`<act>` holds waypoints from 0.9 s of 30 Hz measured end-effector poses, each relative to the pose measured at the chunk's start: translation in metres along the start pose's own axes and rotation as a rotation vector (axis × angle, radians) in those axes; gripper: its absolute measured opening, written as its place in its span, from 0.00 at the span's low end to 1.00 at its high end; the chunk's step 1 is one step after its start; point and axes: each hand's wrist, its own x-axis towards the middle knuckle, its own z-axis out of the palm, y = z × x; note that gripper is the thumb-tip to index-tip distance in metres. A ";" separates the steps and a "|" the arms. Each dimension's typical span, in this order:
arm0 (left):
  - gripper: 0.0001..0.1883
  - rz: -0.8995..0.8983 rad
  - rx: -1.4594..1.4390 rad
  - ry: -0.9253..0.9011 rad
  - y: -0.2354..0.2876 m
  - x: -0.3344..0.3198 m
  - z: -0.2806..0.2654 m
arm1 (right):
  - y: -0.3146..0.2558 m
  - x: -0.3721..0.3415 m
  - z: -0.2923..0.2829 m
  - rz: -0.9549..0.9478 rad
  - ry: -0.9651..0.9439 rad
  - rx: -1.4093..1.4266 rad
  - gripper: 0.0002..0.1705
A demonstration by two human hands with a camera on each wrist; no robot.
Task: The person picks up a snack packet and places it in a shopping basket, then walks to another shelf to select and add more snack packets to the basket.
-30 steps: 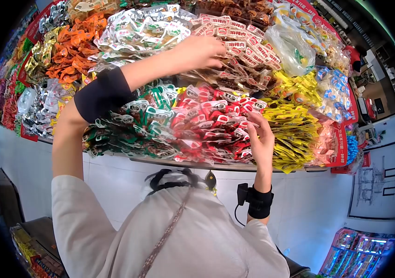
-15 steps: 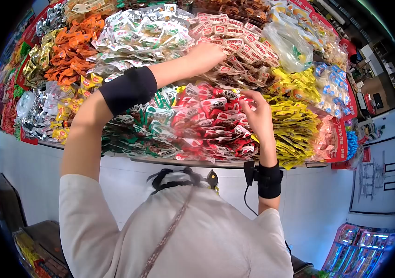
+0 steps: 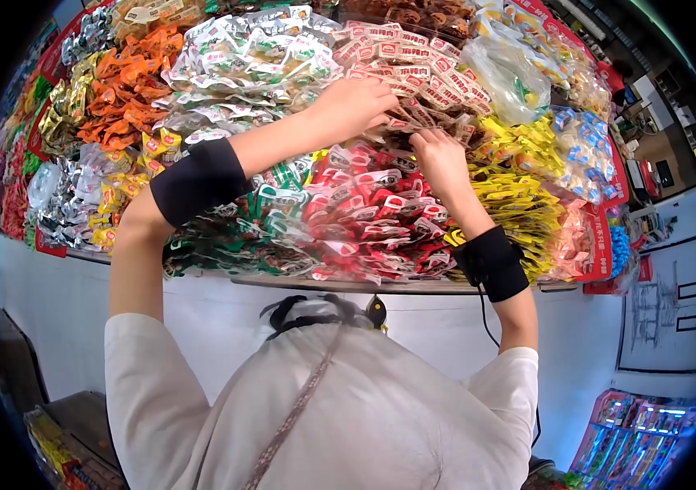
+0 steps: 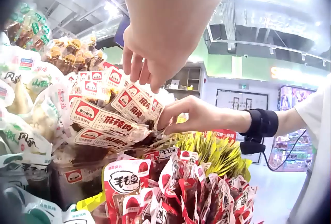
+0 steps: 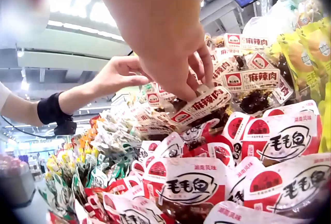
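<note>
My right hand [image 3: 443, 162] is at the near edge of a pile of meat snack packets [image 3: 413, 75] with cream and red labels. In the right wrist view its thumb and fingers pinch the top edge of one snack packet [image 5: 204, 107]. My left hand [image 3: 352, 108] hovers to the left, over the same pile. Its fingers [image 4: 140, 71] hang loosely bent above the labelled packets in the left wrist view, with nothing visible in them. Red and white fish snack packets [image 3: 368, 214] stand in rows just in front of the hands.
White packets [image 3: 254, 53] and orange packets [image 3: 131, 86] lie to the left, green ones [image 3: 238, 233] at the front left. Yellow packets [image 3: 519, 220] fill the right, below a clear plastic bag [image 3: 511, 77]. The stand's front edge [image 3: 323, 286] runs before the person.
My right hand has moved forward from above the red packets to the meat snack packets and now pinches one. The left hand has shifted slightly but stays over the pile.
</note>
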 end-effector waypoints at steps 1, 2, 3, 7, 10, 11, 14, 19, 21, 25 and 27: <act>0.10 -0.001 0.002 -0.009 0.000 -0.004 -0.001 | 0.001 0.001 0.004 -0.012 -0.013 -0.012 0.02; 0.10 -0.001 0.005 -0.017 -0.001 -0.007 -0.002 | 0.003 0.004 0.006 -0.019 -0.025 -0.027 0.02; 0.10 -0.008 0.018 -0.024 -0.002 -0.011 -0.003 | 0.006 0.007 0.008 -0.027 -0.037 -0.043 0.02; 0.11 -0.029 0.030 -0.027 -0.010 -0.023 -0.002 | 0.012 0.015 0.021 0.000 -0.007 -0.012 0.02; 0.11 -0.044 0.032 -0.032 -0.012 -0.029 -0.002 | 0.015 0.019 0.026 0.040 -0.058 -0.019 0.04; 0.11 -0.047 0.036 -0.037 -0.012 -0.030 -0.002 | 0.016 0.020 0.027 0.055 -0.083 -0.027 0.04; 0.12 -0.015 0.059 0.019 -0.012 -0.032 0.002 | 0.022 0.020 0.033 0.108 -0.154 -0.016 0.04; 0.12 -0.069 0.060 -0.030 -0.008 -0.033 -0.001 | 0.016 0.011 0.007 0.301 -0.221 0.218 0.09; 0.13 -0.112 0.049 -0.084 -0.005 -0.034 -0.006 | 0.015 0.004 -0.004 0.342 -0.125 0.290 0.10; 0.16 -0.138 0.026 -0.076 0.000 -0.037 -0.009 | 0.015 -0.013 -0.029 0.455 -0.034 0.399 0.12; 0.16 -0.184 0.004 -0.016 0.010 -0.039 -0.017 | 0.010 -0.026 -0.048 0.535 0.036 0.552 0.14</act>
